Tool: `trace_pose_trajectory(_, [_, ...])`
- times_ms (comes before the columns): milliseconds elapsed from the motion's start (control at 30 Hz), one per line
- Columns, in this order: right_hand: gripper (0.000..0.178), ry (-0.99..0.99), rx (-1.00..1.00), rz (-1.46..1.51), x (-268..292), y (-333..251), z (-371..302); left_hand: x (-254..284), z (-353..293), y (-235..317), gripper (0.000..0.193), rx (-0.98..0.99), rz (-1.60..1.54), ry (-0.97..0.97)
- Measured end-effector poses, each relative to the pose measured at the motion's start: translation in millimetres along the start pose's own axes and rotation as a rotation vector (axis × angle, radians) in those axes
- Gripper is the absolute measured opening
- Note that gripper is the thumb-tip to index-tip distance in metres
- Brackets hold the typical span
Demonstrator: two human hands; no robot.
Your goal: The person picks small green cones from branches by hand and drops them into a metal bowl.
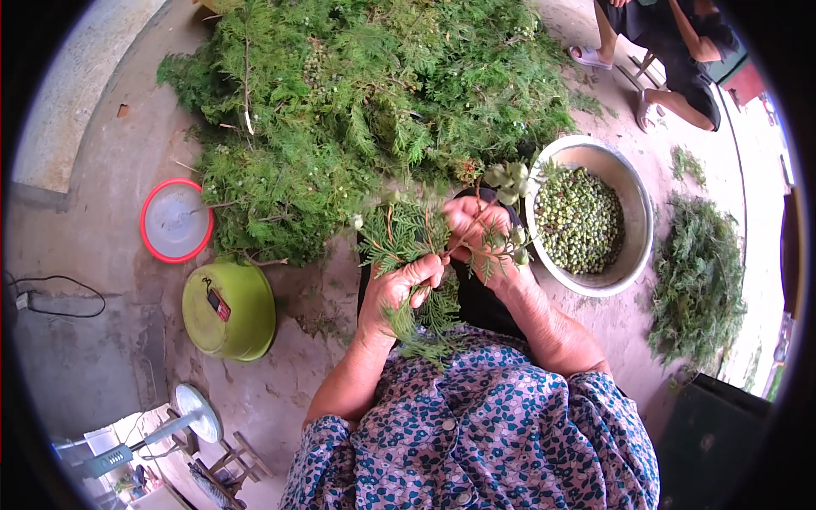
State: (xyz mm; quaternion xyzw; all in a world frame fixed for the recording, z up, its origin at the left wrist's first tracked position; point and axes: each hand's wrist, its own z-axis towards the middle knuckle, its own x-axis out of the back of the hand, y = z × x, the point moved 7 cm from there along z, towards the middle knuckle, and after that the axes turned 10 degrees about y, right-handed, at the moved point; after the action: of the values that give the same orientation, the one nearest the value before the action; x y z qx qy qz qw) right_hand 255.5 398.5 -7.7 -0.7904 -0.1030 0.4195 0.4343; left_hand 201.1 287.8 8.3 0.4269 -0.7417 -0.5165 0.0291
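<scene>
My left hand [406,293] is closed around a leafy evergreen sprig [421,234], its flat green fronds sticking out above and below the fingers. Close beside it, my right hand [478,231] is closed on the thin twig of the same sprig. Pale green cones [510,180] cluster by the right fingers. Just to the right stands a wide metal basin [642,200] with many small green cones [580,221] inside. The right fingertips are partly hidden by foliage.
A large heap of cut evergreen branches [340,102] lies ahead. On the left are a red-rimmed bowl [176,221], an upturned lime-green tub [228,331] and a fan [197,414]. Another pile of sprigs [699,280] lies far right; a seated person [680,76] is beyond the basin.
</scene>
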Motion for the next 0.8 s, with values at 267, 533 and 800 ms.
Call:
trace_pose_trajectory(267, [0.019,0.430,0.058,0.458,173,-26,22,8,3,6,0.021,-0.155,0.080,0.189])
trace_pose_trajectory(533, [0.028,0.903,0.205,0.244,263,-56,-7,14,11,3,0.022,-0.235,0.037,0.272])
trace_pose_trajectory(800, [0.016,0.205,0.262,-0.557,3,-76,-35,8,11,2,0.010,-0.355,0.269,0.283])
